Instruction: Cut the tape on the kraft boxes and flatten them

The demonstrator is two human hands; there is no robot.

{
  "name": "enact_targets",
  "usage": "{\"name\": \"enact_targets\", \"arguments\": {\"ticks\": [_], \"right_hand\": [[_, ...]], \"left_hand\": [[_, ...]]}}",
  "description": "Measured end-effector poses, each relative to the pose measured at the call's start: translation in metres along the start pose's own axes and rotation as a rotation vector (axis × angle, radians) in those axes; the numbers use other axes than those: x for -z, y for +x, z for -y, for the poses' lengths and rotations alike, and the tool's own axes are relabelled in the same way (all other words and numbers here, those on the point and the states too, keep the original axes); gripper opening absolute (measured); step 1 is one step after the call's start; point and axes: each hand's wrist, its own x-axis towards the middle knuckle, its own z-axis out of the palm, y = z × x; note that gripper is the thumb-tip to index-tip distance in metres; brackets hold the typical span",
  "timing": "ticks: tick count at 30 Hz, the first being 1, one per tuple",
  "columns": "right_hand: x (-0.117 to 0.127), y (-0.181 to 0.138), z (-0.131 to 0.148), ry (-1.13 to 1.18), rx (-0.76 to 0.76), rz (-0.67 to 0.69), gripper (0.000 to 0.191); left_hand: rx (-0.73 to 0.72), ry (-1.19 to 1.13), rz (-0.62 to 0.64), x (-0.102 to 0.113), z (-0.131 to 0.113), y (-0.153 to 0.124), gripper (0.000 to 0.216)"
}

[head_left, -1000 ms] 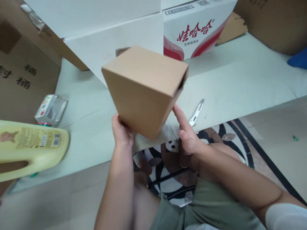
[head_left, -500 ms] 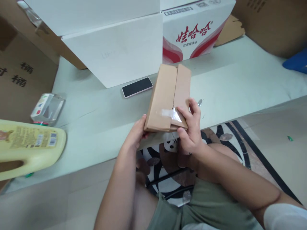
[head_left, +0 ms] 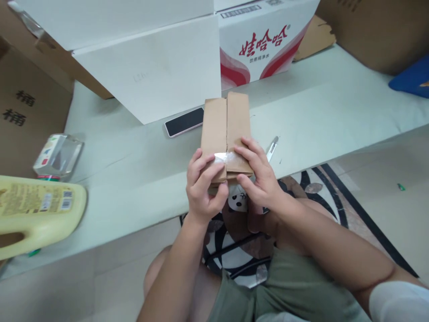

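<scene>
One brown carton [head_left: 225, 123] sat at the table [head_left: 335, 112] edge, and two hands gripped its near end: left hand [head_left: 203, 185], right hand [head_left: 259, 176], fingers curled, pressing one clear tape strip [head_left: 224, 156]. One phone [head_left: 184, 122] behind; one white case [head_left: 268, 20] read 娃哈哈.

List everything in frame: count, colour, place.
small box: 1, brown, table's near edge, in both hands
tape: 1, clear, across small box's seam
phone: 1, black, behind small box
big box: 1, white, table's back
printed carton: 1, white-red, right of big box
metal piece: 1, silver, right of small box
jug: 1, yellow, lying left
pack: 1, clear, behind jug
brown cartons: 2, far left, top right
blue thing: 1, right edge
table: 1, pale green
left hand: 1, grips small box's near end
right hand: 1, same
</scene>
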Motion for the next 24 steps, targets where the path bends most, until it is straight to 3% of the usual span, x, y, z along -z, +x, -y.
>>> {"name": "enact_targets", "arguments": {"ticks": [3, 6, 8, 10, 12, 14, 18, 24], "right_hand": [[0.010, -0.001, -0.004, -0.087, -0.032, -0.081, 0.049], [0.025, 0.001, -0.015, -0.301, -0.225, -0.173, 0.040], [0.032, 0.002, -0.023, -0.434, -0.428, -0.031, 0.040], [0.036, 0.003, -0.028, -0.547, -0.598, 0.231, 0.043], [0.035, 0.003, -0.030, -0.620, -0.672, 0.435, 0.042], [0.033, 0.003, -0.028, -0.623, -0.678, 0.499, 0.038], [0.028, 0.006, -0.022, -0.454, -0.558, 0.328, 0.032], [0.033, 0.001, -0.006, -0.284, -0.300, -0.238, 0.019]], "left_hand": [[0.013, 0.072, -0.033, -0.008, -0.001, -0.003, 0.034], [0.030, 0.102, -0.023, -0.008, 0.001, -0.005, 0.036], [0.046, 0.100, -0.019, -0.007, 0.001, -0.005, 0.037], [0.056, 0.098, -0.014, -0.006, 0.000, -0.005, 0.037], [0.067, 0.097, -0.011, -0.005, -0.001, -0.006, 0.036], [0.080, 0.095, -0.008, -0.005, -0.002, -0.006, 0.034], [0.087, 0.082, -0.008, -0.006, -0.002, -0.006, 0.033], [0.079, 0.054, -0.015, -0.006, -0.004, -0.007, 0.033]]}}
